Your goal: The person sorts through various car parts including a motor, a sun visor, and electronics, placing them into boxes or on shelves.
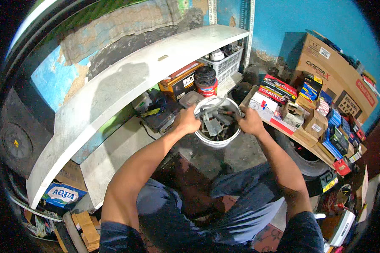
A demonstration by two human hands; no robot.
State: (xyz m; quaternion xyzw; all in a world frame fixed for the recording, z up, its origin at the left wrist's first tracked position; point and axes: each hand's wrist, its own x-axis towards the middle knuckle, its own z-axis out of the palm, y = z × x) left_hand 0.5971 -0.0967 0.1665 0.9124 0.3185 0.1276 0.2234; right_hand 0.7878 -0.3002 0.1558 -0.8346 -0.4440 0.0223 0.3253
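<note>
A white round bucket [215, 141] full of dark, jumbled metal and plastic parts [213, 124] is between my two hands. My left hand [188, 120] grips its rim at the left, and my right hand [250, 120] is closed on the right side of the rim. Just behind the bucket are a clear plastic tub [190, 99] and a red container [206, 89] topped with stacked black rings.
A white shelf [109, 88] curves overhead on the left, above a crate [228, 65] and dark cases [158, 109]. At right, small boxes [314, 122] cover a board beside a tyre [304, 162] and leaning cardboard [333, 76]. My legs are below, over the floor [194, 156].
</note>
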